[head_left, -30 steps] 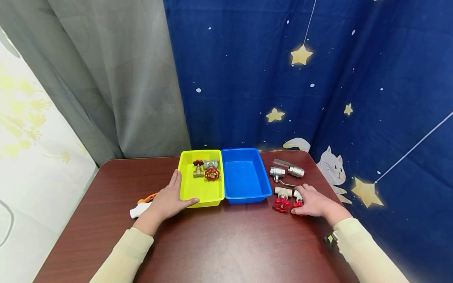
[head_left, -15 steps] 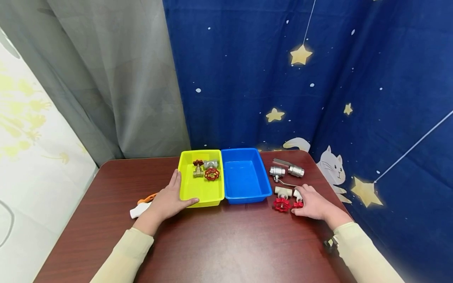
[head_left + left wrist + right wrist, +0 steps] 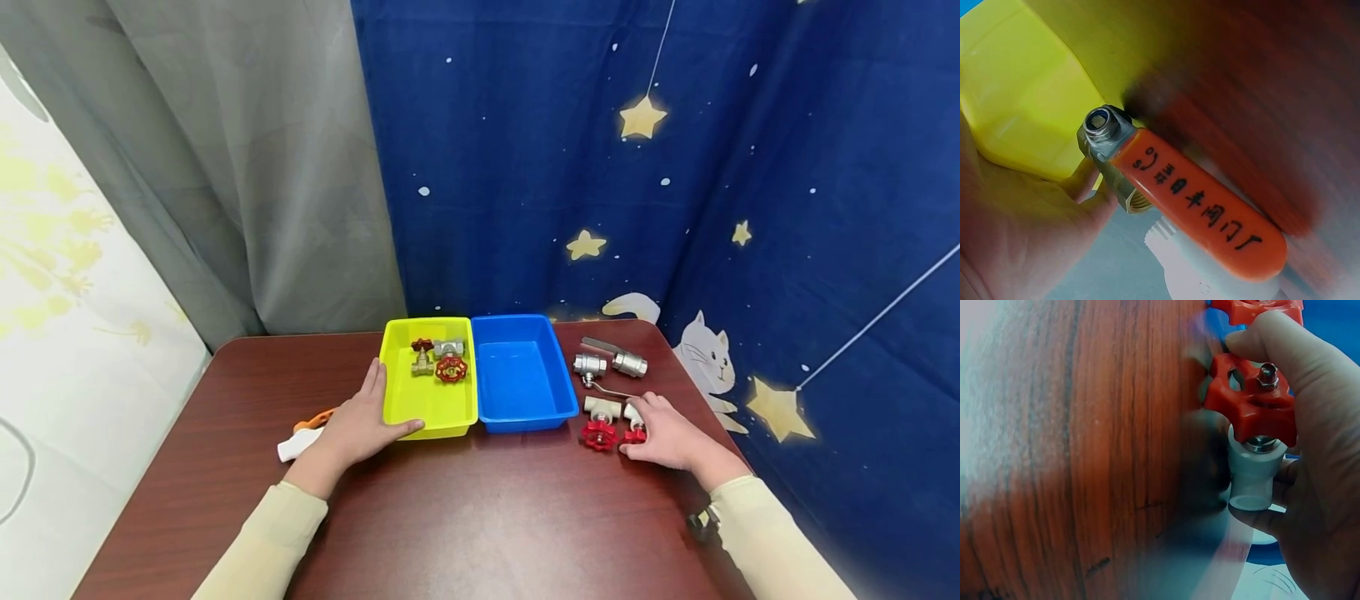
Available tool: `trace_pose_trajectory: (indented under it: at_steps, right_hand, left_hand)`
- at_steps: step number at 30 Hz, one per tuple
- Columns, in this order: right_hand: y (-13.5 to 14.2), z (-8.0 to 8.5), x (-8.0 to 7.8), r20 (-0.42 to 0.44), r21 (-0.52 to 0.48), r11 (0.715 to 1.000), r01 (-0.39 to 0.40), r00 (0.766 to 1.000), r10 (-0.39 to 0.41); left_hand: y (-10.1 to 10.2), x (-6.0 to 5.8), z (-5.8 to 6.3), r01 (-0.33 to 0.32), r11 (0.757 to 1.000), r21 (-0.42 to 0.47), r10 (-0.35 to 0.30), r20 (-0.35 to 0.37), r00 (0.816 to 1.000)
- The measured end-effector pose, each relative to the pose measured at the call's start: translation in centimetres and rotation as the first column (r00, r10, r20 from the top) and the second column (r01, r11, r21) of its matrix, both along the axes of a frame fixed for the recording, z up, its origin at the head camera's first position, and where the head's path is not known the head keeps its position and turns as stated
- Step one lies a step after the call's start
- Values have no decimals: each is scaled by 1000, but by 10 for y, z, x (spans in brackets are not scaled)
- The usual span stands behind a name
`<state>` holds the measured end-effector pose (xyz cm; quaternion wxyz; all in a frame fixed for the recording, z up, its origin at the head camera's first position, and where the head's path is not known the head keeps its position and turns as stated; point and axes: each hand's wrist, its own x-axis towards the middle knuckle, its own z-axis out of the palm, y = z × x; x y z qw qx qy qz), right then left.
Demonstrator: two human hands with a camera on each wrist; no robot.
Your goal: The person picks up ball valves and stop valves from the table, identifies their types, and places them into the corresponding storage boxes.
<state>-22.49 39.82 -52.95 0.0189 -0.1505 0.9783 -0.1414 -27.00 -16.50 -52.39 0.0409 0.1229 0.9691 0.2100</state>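
My left hand [image 3: 356, 423] lies beside the yellow tray [image 3: 423, 408], its fingers along the left wall and its thumb at the front rim. Close to it, a ball valve with an orange lever [image 3: 1200, 203] lies on the table with a white plastic piece [image 3: 1194, 269]. On the right, my right hand [image 3: 666, 433] curls round a white valve with a red handwheel [image 3: 1254, 400]. The thumb lies at the wheel and the fingers at the valve's body, partly hidden. A matching red-wheeled valve [image 3: 599, 433] lies just left of that hand.
Inside the yellow tray sit a brass valve [image 3: 422, 363] and a grey valve with a dark red wheel [image 3: 452, 368]. A blue tray [image 3: 522, 424] adjoins it. Two metal ball valves [image 3: 590, 364] [image 3: 628, 363] lie behind my right hand. Curtains hang behind the table [image 3: 480, 517].
The head view has shifted very slightly. Both hands and the valves keep their places.
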Motion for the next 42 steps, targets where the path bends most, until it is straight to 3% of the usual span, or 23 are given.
trace_pose_trajectory:
  at_steps: [9,19,26,42]
  right_hand:
    - [1,3,0,-17,3,1000,-14,1000,14]
    - [-2,21,1,-30,-18,1000,19,999,-19]
    - [-8,33,1,-68,-59,998,-6,998,2]
    - [-53,56,-5,-79,-111,993,-45,996,36]
  left_hand:
    - [-2,0,1,-1,1000,-2,1,0,1000]
    - [-2,-1,1,4,1000,2,-4,-9,1000]
    - [-1,1,4,8,1000,27,-8,-5,1000]
    - [-2,1,1,10,1000,28,-10,-5,1000]
